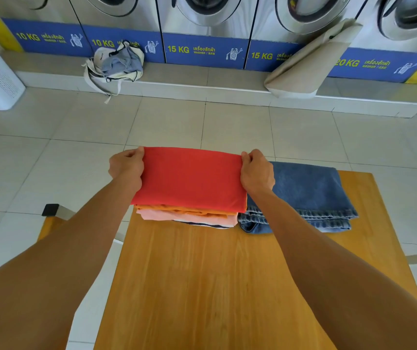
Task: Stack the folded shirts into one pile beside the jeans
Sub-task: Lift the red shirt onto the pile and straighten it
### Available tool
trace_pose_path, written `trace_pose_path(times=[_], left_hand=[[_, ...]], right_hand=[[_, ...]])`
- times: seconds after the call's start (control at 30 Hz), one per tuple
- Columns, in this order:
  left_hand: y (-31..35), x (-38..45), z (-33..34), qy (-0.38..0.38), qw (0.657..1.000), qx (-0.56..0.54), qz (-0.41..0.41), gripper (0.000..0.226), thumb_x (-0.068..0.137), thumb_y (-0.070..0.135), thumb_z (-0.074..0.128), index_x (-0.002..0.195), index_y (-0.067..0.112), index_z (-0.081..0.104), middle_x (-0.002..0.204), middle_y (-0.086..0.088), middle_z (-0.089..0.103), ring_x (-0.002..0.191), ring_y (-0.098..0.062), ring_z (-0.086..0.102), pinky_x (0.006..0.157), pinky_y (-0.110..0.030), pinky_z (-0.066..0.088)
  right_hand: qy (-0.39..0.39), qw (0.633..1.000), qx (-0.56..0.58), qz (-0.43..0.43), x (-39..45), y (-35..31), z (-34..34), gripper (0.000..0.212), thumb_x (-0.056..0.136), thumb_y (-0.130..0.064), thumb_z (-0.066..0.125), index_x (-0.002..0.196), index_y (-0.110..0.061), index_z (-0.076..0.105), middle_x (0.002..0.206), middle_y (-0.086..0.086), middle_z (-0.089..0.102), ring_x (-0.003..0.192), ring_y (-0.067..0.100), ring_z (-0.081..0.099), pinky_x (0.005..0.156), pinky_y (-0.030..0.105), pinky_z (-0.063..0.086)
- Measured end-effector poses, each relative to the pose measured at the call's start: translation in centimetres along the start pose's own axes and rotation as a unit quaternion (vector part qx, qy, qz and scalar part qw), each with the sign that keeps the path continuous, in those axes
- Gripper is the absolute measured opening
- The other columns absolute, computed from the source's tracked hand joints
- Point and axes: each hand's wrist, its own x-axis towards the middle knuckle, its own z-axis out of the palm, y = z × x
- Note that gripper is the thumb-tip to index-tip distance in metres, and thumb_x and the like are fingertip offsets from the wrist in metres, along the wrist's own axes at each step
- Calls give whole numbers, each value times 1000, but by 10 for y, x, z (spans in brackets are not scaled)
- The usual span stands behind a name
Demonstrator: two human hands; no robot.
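Left hand [126, 165] and right hand [256, 171] grip red shirt [189, 180] by far corners, squaring it atop pile [189, 215] touching jeans' [308, 193] left side.

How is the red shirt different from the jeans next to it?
The red shirt is smooth, bright and thin; the jeans are blue, thick denim with frayed hems. The shirt tops a pile of other folded shirts, while the jeans lie alone on the table. Both hands grip the shirt's far corners; neither grips the jeans. Both are folded.

red shirt [189, 178], blue jeans [311, 193], orange shirt [177, 209]
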Motion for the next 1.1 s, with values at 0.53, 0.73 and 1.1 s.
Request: trace_pose_path(times=[0.53, 0.73, 1.1], left_hand=[[-33, -38, -26, -11, 915, 189, 356, 47, 101, 44, 34, 143, 24, 39, 137, -7, 53, 124, -25, 50, 98, -46, 46], [-51, -47, -32, -20, 974, 155, 163, 67, 93, 65, 32, 134, 13, 42, 125, -11, 58, 107, -29, 60, 84, -44, 55], [-61, -38, -66, -83, 989, 73, 102, 28, 93, 46, 56, 92, 19, 62, 90, -2, 67, 87, -25, 67, 67, -31, 54]], right_hand=[[25, 1000, 8, -9, -46, 24, -18, 58, 89, -76, 28, 82, -23, 50, 69, -7, 59, 63, 13, 57, 54, 29, 38], [-40, 991, -129, -14, -67, 19, -20, 78, 81, -86, 17, 86, -17, 52, 74, 1, 60, 68, 23, 59, 63, 36, 43], [-89, 992, -26, -90, -102, 32, -23, 51, 100, -58, 30, 82, -15, 51, 70, 4, 61, 63, 25, 61, 58, 40, 52]])
